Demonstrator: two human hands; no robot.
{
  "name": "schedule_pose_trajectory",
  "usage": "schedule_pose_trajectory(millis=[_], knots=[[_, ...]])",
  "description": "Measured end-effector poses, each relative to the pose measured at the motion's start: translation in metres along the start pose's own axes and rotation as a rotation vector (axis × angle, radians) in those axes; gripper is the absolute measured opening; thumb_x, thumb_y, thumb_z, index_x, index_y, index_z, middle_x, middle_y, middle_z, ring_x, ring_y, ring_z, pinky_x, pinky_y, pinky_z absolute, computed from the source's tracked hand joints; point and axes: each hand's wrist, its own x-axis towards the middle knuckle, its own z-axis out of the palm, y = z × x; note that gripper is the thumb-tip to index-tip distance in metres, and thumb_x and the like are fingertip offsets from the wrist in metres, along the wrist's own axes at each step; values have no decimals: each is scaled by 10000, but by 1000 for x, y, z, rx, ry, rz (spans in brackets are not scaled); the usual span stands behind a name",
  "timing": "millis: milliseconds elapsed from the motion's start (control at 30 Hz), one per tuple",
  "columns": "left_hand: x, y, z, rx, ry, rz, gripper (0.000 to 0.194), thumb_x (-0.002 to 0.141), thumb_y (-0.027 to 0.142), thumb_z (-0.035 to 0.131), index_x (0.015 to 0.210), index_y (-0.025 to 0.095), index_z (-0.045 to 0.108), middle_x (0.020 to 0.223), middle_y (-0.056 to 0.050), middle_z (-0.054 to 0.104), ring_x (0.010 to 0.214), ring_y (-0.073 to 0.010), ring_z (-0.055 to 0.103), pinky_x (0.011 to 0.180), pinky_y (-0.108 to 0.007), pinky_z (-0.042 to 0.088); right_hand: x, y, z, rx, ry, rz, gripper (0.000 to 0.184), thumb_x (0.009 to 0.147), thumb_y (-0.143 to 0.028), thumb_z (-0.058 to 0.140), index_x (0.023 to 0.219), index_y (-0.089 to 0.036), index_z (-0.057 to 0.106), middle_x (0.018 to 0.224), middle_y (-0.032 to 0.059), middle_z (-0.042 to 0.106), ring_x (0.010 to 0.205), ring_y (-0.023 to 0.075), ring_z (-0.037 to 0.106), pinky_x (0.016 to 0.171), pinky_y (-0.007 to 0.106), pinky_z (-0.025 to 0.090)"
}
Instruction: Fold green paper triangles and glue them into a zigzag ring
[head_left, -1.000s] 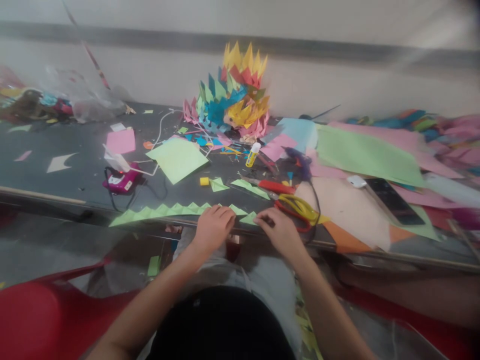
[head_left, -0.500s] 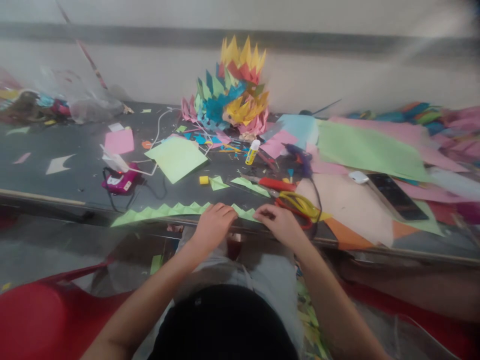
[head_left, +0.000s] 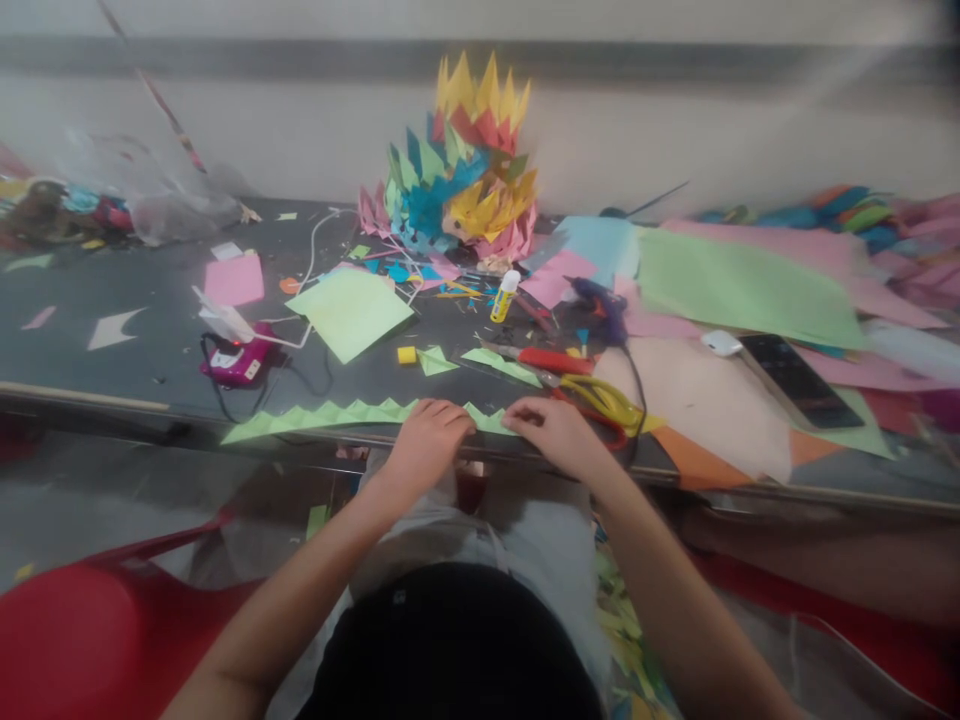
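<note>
Covering green strip [head_left: 337, 416], lengthwise along bench [head_left: 150, 350], with left hand [head_left: 431, 435], unclear whether gripping; pinching right end in right hand [head_left: 556, 430].

I faced a pale greyish wall [head_left: 637, 145] across the upper part of the frame, a darker band [head_left: 675, 62] running straight along it and a hazy streak of light [head_left: 862, 95] slanting through the upper right. Below it I had a long dark table [head_left: 169, 275] reaching from the left edge to the right. Toward the lower left I saw dull grey floor [head_left: 97, 500] and a red chair [head_left: 67, 635], with more red furniture [head_left: 885, 640], blurred, at lower right.
</note>
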Motion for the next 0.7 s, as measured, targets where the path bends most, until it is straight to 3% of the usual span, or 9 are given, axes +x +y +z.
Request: schedule_pose_trajectory(millis=[700], knots=[[3, -3, -4, -40, -47, 32, 146, 867, 116, 509, 831, 187, 631, 920, -11, 661, 889, -168, 577, 793, -309, 413, 7, -5, 9, -113, -20, -25, 164, 766, -319, 587, 732, -188, 681, 671, 12, 670, 603, 138, 565, 578, 243, 368]])
